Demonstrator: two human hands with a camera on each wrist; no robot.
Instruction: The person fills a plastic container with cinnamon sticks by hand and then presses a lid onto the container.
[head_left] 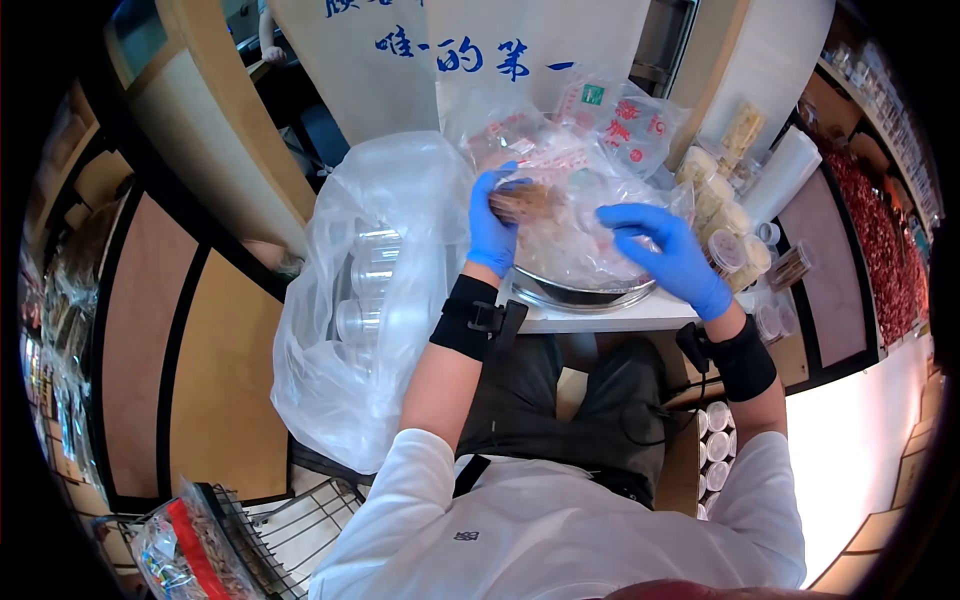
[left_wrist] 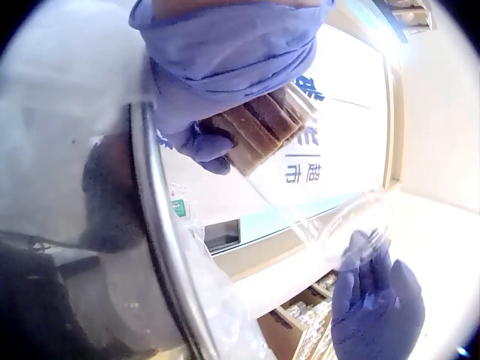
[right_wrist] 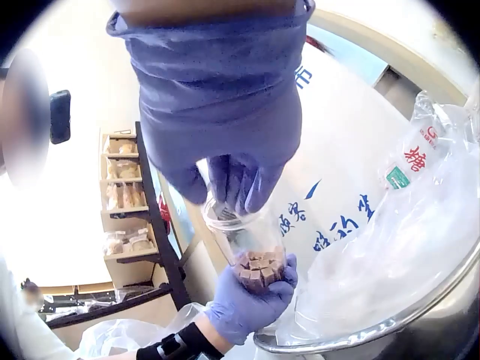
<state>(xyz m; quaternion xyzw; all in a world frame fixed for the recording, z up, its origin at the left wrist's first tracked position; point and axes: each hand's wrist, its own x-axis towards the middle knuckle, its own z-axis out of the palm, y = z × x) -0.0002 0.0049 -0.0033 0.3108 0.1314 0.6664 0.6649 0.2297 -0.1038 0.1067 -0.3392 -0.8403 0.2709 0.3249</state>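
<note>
My gloved left hand (head_left: 492, 228) grips the closed end of a clear plastic jar (right_wrist: 244, 231). Brown cube-like pieces (right_wrist: 259, 271) fill that end, as the right wrist view shows. The jar lies tilted, its mouth facing my right hand (head_left: 668, 252). In the left wrist view, the right hand's outstretched fingers (left_wrist: 366, 259) reach to the jar's rim, with the thumb apart. Below both hands stands a round metal basin (head_left: 580, 298) lined with clear plastic bags (head_left: 590, 245).
To the left, a large translucent bag (head_left: 310, 400) holds clear jars (head_left: 372, 275). Filled jars (head_left: 722, 250) and a white roll (head_left: 785, 175) stand on the right. A carton of lidded jars (head_left: 714, 448) sits beside my legs. At lower left is a wire basket (head_left: 300, 520).
</note>
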